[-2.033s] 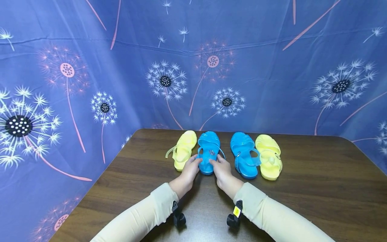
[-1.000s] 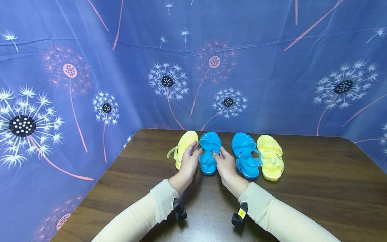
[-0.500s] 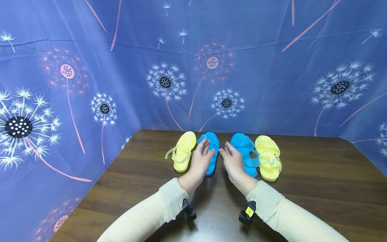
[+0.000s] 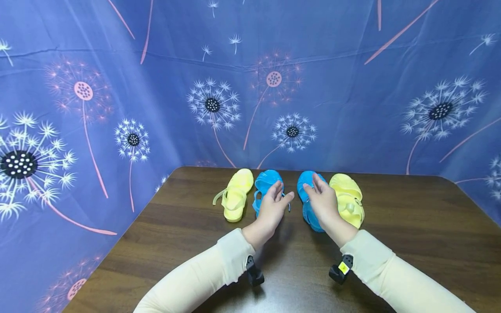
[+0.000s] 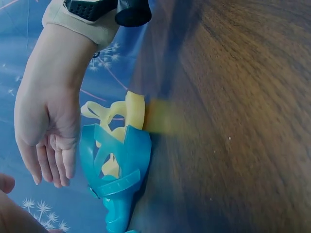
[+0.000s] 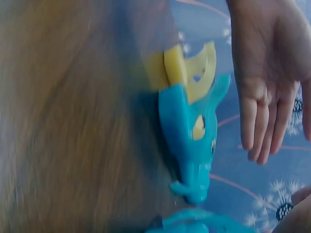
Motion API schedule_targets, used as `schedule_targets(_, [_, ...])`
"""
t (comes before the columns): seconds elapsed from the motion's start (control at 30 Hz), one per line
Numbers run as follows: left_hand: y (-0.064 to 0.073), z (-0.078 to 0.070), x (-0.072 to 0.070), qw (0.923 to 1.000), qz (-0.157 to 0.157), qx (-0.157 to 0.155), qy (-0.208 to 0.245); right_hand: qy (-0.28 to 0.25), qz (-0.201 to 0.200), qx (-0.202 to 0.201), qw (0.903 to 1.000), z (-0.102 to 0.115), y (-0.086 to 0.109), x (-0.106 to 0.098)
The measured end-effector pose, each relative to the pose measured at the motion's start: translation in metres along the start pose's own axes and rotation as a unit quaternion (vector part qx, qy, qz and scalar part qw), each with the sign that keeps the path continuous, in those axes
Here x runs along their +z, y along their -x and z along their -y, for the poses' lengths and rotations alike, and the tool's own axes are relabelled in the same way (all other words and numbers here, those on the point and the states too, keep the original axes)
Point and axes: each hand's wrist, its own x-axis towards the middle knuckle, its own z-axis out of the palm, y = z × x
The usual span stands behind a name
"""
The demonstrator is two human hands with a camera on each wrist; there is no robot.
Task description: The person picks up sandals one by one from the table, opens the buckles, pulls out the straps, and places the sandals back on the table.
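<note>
Two blue sandals and two yellow sandals lie in a row along the table's back, toes away from me. My left hand (image 4: 271,211) hovers over the heel part of the left blue sandal (image 4: 266,179), fingers extended and holding nothing. The right hand (image 4: 326,205), also with extended fingers, is over the right blue sandal (image 4: 312,219) and partly hides it. Outermost are the left yellow sandal (image 4: 236,198) and the right yellow sandal (image 4: 346,184). In the left wrist view the left palm (image 5: 60,116) faces the camera beside a blue sandal (image 5: 138,155); the right palm (image 6: 267,63) shows likewise.
The brown wooden table (image 4: 422,226) reaches back to a blue dandelion-print cloth (image 4: 352,87) hanging behind it. A thin loose strap (image 4: 219,197) sticks out left from the left yellow sandal. A black wrist camera (image 4: 255,271) hangs under the left cuff.
Both hands have let go of the left blue sandal and moved right. The right hand has reached the right blue sandal. The sandals keep their places in the row.
</note>
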Motion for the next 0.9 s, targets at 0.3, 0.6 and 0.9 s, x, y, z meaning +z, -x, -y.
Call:
schedule_targets(0.3, [-0.002,0.004,0.017,0.9998,0.005,-0.015,-0.015,0.032,-0.03,0.014,0.9989,-0.006,-0.006,-0.02])
schedule_targets(0.6, [-0.008,0.01,0.038,0.9981,0.0,-0.053,-0.033,0.063,-0.047,0.011,0.9968,-0.01,-0.003,-0.031])
schedule_targets(0.9, [-0.011,0.018,0.053,0.9916,0.004,-0.086,-0.096,0.085,-0.051,0.053,0.9937,-0.014,0.004,-0.035])
